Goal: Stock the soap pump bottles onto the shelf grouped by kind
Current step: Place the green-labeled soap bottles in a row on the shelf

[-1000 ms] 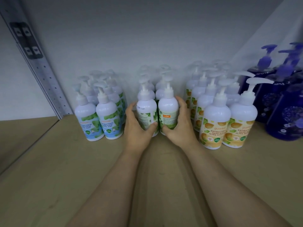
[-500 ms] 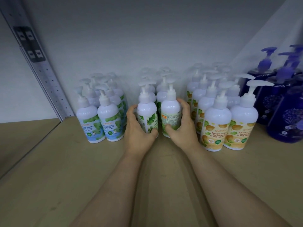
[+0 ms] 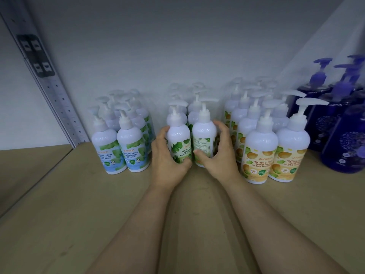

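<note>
Two front green-leaf bottles sit in my grasp: my left hand [image 3: 167, 163] curls round the left bottle [image 3: 178, 144], label forward, and my right hand [image 3: 219, 155] wraps the right bottle [image 3: 204, 142], whose back panel faces me. I'd twist that one until its front label shows, keeping both bases flat on the shelf [image 3: 79, 204] between the mint group [image 3: 122, 149] and orange group [image 3: 276, 153].
</note>
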